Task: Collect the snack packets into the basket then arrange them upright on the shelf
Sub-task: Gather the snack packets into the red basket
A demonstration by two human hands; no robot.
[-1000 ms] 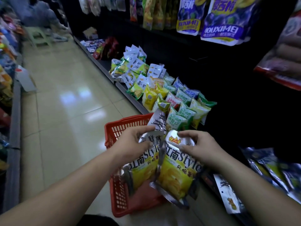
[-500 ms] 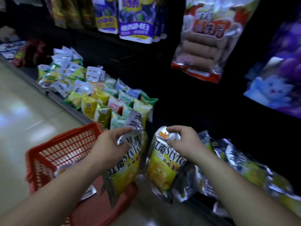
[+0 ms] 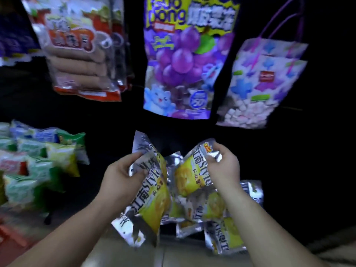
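My left hand [image 3: 123,176] grips the top of a yellow and silver chip packet [image 3: 148,201] that hangs tilted over the shelf's front edge. A second matching packet [image 3: 192,170] is pinched at its top corner by my right hand [image 3: 223,166] and held over the low dark shelf. Below both hands, several more of the same packets [image 3: 219,212] lie jumbled on that shelf. Only a blurred red corner of the basket [image 3: 11,236] shows at the lower left.
Green, white and red snack packets [image 3: 38,164] stand in rows on the shelf to the left. Above hang a sausage bag [image 3: 81,53], a purple grape bag [image 3: 183,58] and a marshmallow tote [image 3: 262,83]. Pale tiled floor [image 3: 173,255] lies below.
Both hands carried their packets from over the red basket rightward to the low shelf. The view swung right, so the basket slid almost out of frame.
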